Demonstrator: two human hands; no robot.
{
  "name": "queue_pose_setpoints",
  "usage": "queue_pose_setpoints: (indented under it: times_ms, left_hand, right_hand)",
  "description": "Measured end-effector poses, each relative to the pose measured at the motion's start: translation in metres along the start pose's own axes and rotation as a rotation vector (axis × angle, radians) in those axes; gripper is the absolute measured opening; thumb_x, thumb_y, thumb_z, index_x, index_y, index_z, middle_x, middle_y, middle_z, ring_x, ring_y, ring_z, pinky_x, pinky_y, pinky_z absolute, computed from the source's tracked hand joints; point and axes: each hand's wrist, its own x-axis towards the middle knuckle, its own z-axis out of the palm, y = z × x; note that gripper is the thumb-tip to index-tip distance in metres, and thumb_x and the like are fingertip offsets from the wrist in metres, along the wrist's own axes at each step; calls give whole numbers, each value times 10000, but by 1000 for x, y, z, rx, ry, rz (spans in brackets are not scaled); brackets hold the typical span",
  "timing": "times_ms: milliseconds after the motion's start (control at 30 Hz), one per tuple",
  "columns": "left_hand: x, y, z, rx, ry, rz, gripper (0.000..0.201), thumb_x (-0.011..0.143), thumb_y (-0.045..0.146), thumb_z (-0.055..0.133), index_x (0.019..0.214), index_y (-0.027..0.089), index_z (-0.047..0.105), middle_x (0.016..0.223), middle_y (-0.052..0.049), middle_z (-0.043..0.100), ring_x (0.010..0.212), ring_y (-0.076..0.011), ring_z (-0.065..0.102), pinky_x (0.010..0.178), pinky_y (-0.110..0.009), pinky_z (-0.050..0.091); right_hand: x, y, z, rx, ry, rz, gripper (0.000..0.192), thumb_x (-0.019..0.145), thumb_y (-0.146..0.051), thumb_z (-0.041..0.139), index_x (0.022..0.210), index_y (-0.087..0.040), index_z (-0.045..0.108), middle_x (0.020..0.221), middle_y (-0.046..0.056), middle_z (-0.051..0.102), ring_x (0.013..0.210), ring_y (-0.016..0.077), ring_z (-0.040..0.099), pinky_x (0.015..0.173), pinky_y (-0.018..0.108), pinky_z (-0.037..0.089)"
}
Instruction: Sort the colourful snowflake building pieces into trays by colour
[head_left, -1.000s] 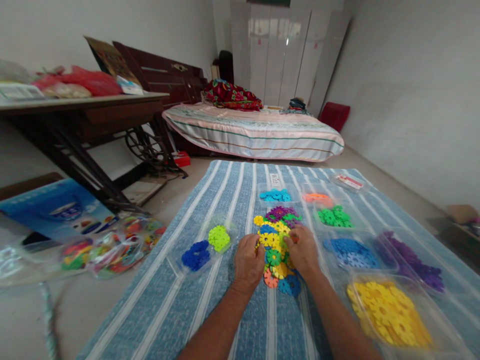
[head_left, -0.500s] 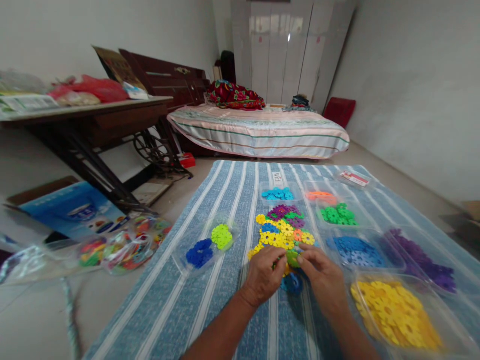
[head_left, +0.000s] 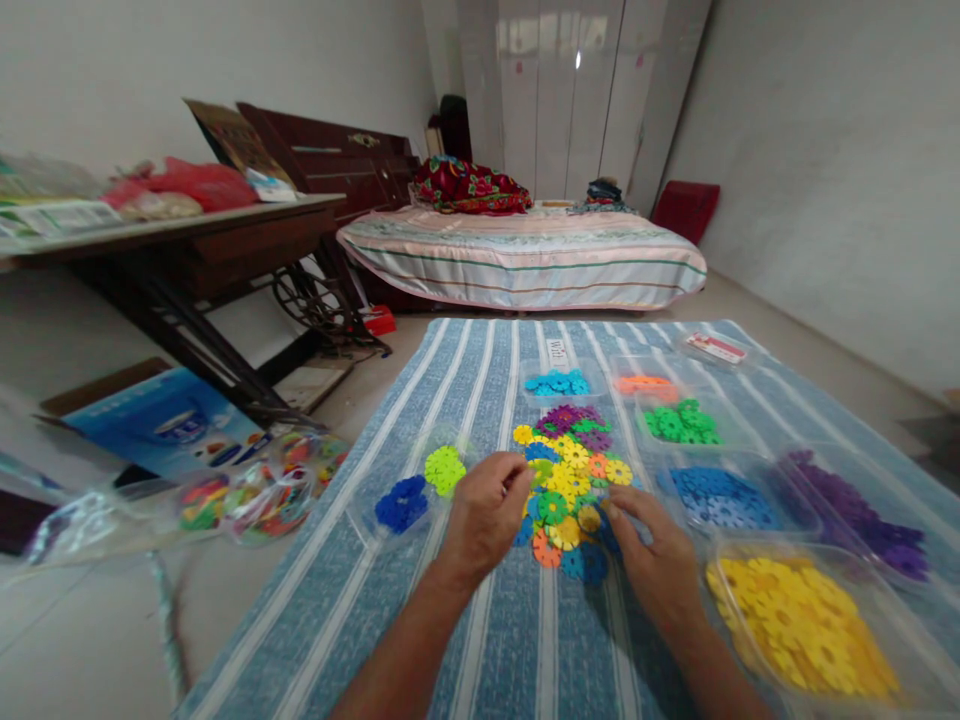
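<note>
fingers [head_left: 517, 478] curled, grip unclear | hands now apart | mixed disc pile [head_left: 566, 480] uncovered

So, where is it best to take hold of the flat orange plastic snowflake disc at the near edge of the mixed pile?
Pinch the orange snowflake disc by its notched near rim, coming from the near side: it lies flat on the striped cloth, its far edge against other pieces.

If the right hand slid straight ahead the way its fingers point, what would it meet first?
The right hand points up and slightly left at the mixed pile of flower discs. Its fingertips already seem to touch the pile's near edge, so more of those discs come first; depth is uncertain.
</note>
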Motion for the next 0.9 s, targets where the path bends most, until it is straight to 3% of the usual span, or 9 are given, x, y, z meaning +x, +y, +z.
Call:
queue_pose_setpoints:
  times_ms: [100, 200, 267, 433, 567, 667, 733, 800, 900]
  left_hand:
    - [19, -16, -39, 194, 34, -163, 186, 826, 304, 474, 767, 188, 607, 687, 6, 635, 636, -131, 584, 634, -228, 426]
    - [34, -36, -65, 533, -100, -333, 166, 811, 271, 480, 756, 194, 616, 690, -19, 652, 664, -164, 600, 621, -250, 402]
    - [40, -46, -71, 695, -210, -396, 171, 807, 248, 473, 768, 202, 633, 729, -34, 674, 707, -179, 613, 627, -256, 397]
    - [53, -62, -66, 796, -346, -388, 184, 784, 220, 492, 755, 213, 673, 807, -42, 711, 791, -185, 640, 667, -243, 420]
    - [58, -65, -61, 801, -338, -371, 206, 775, 205, 499, 821, 201, 700, 896, -68, 720, 850, -206, 651, 714, -256, 447]
    - [53, -55, -58, 806, -181, -343, 307, 842, 256, 428, 1018, 157, 659, 1089, -120, 672, 976, -232, 627, 808, -295, 451]
    - [46, -42, -54, 716, -83, -276, 313, 864, 291, 404, 1005, 158, 650, 1063, -105, 675, 950, -221, 632, 817, -297, 453]
    - [38, -28, -44, 554, -106, -166, 274, 859, 298, 420, 924, 176, 658, 948, -64, 693, 855, -189, 644, 775, -273, 462]
    - [27, -13, -23, 411, -266, -16, 231, 854, 269, 438, 862, 182, 652, 864, -44, 684, 805, -170, 636, 753, -263, 461]
  right_hand:
    - [1, 10, -1, -88, 50, -121, 202, 850, -351, 520, 864, -209, 663, 939, 66, 685, 931, 204, 620, 871, 392, 487]
    - [3, 16, -1, -168, 67, -210, 190, 869, -315, 500, 880, -202, 651, 934, 72, 674, 924, 202, 611, 858, 397, 486]
    - [3, 18, -1, -203, 73, -247, 185, 875, -301, 492, 880, -200, 646, 934, 76, 668, 926, 206, 606, 858, 403, 484]
    - [4, 18, -2, -237, 83, -277, 184, 884, -283, 476, 891, -200, 640, 954, 83, 660, 952, 211, 596, 878, 419, 474]
    - [3, 21, -2, -249, 82, -286, 175, 883, -263, 474, 902, -201, 636, 956, 81, 657, 946, 205, 593, 882, 420, 471]
    - [3, 22, 0, -243, 80, -282, 166, 880, -257, 481, 892, -198, 636, 941, 80, 656, 936, 203, 592, 878, 415, 474]
    - [3, 23, 1, -234, 74, -264, 164, 877, -262, 483, 880, -201, 635, 932, 78, 655, 929, 205, 592, 872, 414, 476]
    - [3, 23, 2, -234, 72, -246, 167, 876, -268, 480, 869, -202, 633, 928, 80, 653, 925, 208, 590, 865, 415, 476]
    - [4, 26, 2, -249, 65, -234, 164, 873, -265, 478, 861, -197, 627, 931, 85, 648, 917, 211, 586, 857, 414, 476]
